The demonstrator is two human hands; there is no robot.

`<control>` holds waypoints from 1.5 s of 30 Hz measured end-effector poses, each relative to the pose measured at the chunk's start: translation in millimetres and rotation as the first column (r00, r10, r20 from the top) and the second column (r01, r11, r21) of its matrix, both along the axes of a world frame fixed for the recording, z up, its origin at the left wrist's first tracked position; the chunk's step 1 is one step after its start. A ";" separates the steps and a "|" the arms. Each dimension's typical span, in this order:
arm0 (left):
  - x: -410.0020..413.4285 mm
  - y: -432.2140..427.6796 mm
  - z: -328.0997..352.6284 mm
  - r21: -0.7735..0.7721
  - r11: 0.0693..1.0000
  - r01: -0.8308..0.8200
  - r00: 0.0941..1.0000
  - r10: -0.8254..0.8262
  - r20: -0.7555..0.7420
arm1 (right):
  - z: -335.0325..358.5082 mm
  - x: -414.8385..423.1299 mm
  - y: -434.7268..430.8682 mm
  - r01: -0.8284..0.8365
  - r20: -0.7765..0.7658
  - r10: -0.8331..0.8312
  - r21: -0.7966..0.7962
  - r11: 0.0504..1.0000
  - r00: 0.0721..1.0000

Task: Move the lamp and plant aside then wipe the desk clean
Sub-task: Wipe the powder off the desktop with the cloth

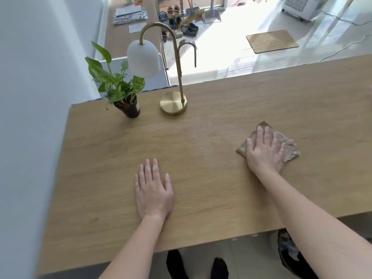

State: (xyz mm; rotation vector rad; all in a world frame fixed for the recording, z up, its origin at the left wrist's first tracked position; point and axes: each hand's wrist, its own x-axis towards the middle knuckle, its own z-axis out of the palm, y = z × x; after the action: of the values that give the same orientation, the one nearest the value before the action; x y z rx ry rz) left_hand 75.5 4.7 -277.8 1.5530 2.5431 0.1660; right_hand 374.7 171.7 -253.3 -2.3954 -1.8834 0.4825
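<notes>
A wooden desk fills the view. At its far left corner stand a small green plant in a black pot and, to its right, a brass lamp with a round base, curved neck and white shade. My right hand lies flat with straight fingers on a brown cloth at the right middle of the desk. Palm down, my left hand rests flat on the bare wood near the front, holding nothing.
A white wall runs along the desk's left end. Beyond the far edge lie a tiled floor, a shoe rack with shoes, a woven mat and a white appliance. My feet show below the front edge.
</notes>
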 end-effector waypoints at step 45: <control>-130.9 -51.0 7.3 -0.002 0.966 -0.260 0.965 0.260 0.013 | 10.2 -116.0 -76.9 -0.782 -0.049 0.781 -0.012 0.623 0.623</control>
State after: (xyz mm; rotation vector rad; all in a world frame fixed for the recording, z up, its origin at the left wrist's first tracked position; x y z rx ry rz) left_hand -55.3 -46.4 -270.5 1.2062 2.7270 0.2064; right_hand 258.7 94.8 -243.1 -1.3947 -2.8529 0.5753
